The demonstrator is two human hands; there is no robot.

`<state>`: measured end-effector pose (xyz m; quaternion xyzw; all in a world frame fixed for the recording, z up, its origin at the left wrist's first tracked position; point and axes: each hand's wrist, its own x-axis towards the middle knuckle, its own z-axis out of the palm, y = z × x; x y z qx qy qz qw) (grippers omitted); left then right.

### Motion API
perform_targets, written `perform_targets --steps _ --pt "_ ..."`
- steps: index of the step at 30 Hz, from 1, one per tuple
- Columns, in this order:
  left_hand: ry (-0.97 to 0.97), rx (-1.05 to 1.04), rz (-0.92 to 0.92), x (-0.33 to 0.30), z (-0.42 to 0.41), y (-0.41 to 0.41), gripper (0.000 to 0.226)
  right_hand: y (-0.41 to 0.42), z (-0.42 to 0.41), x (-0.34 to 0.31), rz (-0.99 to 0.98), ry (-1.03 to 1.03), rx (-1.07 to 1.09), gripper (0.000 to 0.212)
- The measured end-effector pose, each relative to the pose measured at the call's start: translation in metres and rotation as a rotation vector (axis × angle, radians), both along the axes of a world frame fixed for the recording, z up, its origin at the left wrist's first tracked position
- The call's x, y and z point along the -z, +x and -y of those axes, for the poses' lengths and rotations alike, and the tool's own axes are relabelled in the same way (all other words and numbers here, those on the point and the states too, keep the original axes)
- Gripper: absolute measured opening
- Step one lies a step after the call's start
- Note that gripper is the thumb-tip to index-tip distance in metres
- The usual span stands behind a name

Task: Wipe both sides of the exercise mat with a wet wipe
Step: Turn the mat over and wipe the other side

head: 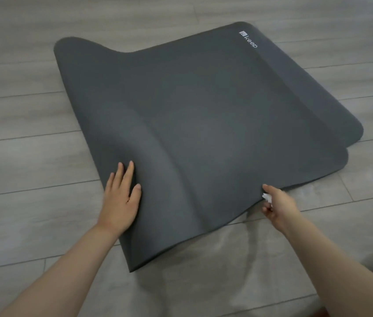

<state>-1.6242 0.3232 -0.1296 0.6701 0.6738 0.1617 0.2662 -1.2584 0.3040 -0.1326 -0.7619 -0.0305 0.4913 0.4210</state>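
The right hand (278,205) has its grip closed on the near edge of the exercise mat (203,115), a crumpled wet wipe (267,197) bunched in the same fingers. At nine o'clock from it, the left hand (121,197) lies flat and open on the mat. The mat is folded over itself on the wooden floor (21,110), spreading toward twelve o'clock. It buckles softly, so it looks limp and foam-light; edges and corners give the best hold.

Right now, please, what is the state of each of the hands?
Left hand: open, fingers flat on the mat.
Right hand: closed on the mat's edge and a white wet wipe.
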Motion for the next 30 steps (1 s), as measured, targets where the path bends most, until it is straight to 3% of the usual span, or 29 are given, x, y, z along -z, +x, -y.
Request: perform_targets --steps 5,9,13,15,18,22,25,28,30 --pt "0.051 -0.053 0.054 0.008 -0.017 0.01 0.076 0.01 -0.029 -0.047 0.459 0.264 -0.166 0.005" --pt "0.11 -0.095 0.083 -0.001 -0.02 0.034 0.075 0.043 -0.056 -0.091 0.8 0.302 -0.123 0.015" --pt "0.06 0.024 -0.117 -0.004 -0.01 0.054 0.081 0.079 -0.066 -0.108 1.092 0.307 0.0 0.023" --pt "-0.028 0.144 -0.319 0.004 -0.01 0.057 0.086 0.1 -0.068 -0.091 0.922 0.248 -0.002 0.031" --pt "-0.173 0.308 -0.545 0.015 -0.018 0.059 0.091 0.124 -0.059 -0.061 0.398 0.124 -0.061 0.049" --pt "-0.238 0.43 -0.675 0.017 -0.021 0.063 0.07 0.119 -0.038 -0.03 0.322 0.036 -0.185 0.055" --pt "-0.129 0.339 -0.541 0.023 -0.01 0.058 0.079 0.092 -0.005 0.005 0.358 -0.2 -0.257 0.042" --pt "0.097 0.017 -0.23 0.029 0.006 0.051 0.058 0.043 0.016 0.025 0.162 -0.186 -0.211 0.009" --pt "0.14 -0.155 -0.091 0.03 0.014 0.049 0.049 0.014 0.014 0.033 0.115 -0.127 -0.198 0.019"
